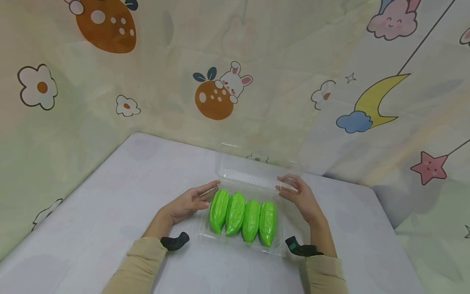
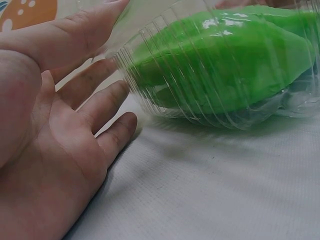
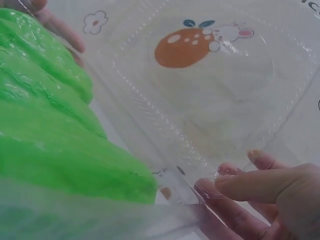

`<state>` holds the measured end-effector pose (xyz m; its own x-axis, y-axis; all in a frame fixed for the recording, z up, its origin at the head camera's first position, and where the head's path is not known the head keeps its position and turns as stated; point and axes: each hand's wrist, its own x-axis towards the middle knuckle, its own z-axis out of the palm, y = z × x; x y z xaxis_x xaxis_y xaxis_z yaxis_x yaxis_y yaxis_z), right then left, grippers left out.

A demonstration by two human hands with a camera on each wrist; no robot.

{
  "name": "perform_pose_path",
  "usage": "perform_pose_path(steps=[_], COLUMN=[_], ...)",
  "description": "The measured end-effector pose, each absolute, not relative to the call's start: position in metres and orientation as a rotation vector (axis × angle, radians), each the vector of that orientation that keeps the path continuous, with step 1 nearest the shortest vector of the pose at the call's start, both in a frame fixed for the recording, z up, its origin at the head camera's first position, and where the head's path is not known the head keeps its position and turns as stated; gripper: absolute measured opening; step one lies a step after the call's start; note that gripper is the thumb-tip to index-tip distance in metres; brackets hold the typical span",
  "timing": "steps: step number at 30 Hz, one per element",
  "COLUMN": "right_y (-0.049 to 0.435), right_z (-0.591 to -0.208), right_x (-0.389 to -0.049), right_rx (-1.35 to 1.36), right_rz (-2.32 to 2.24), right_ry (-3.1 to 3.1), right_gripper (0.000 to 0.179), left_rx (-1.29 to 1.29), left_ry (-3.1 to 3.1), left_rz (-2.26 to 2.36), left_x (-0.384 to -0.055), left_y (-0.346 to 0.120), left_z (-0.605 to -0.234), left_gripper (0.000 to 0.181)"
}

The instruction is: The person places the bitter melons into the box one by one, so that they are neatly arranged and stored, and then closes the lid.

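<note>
A clear plastic clamshell box [image 1: 240, 243] lies on the table with its transparent lid [image 1: 247, 176] raised at the far side. Several glossy lime-green, ridged fruits, like star fruit [image 1: 235, 214], sit side by side in it. My left hand [image 1: 188, 203] is at the box's far left corner, fingers extended. In the left wrist view its fingertips [image 2: 119, 86] reach the ribbed box wall. At the far right corner by the hinge is my right hand [image 1: 299, 195]. The right wrist view shows its thumb and fingers [image 3: 240, 186] pinching the clear plastic at the lid's corner.
The box stands on a table with a white cloth [image 1: 154, 163]. Behind it hangs a printed curtain [image 1: 165, 134] with rabbits, flowers and a moon. A black camera mount [image 1: 175, 241] is strapped to the left wrist, another [image 1: 302, 247] to the right.
</note>
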<state>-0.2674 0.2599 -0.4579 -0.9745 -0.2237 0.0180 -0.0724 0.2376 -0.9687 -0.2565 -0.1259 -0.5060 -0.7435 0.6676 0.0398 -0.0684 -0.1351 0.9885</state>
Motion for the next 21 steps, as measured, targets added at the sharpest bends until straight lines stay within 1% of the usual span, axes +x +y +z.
perform_pose_path(steps=[7,9,14,21], right_y=[0.264,0.265,0.267,0.266], right_z=[-0.454,-0.454,-0.455,-0.452], right_x=[-0.262,-0.261,-0.257,-0.252], right_rx=[-0.398,-0.408,-0.386,-0.327], right_rz=[-1.847,-1.811,-1.746,-1.823], right_ry=[2.347,2.368,2.411,2.331], right_gripper=[0.046,0.047,0.048,0.046], left_rx=[0.670,0.671,0.668,0.663], left_ry=[1.637,1.638,1.657,1.652], left_rz=[1.935,1.938,1.935,1.942], left_x=[-0.255,-0.255,-0.255,-0.257], left_y=[-0.125,-0.125,-0.126,-0.125], left_z=[-0.504,-0.505,-0.505,-0.505], left_gripper=[0.072,0.072,0.071,0.071])
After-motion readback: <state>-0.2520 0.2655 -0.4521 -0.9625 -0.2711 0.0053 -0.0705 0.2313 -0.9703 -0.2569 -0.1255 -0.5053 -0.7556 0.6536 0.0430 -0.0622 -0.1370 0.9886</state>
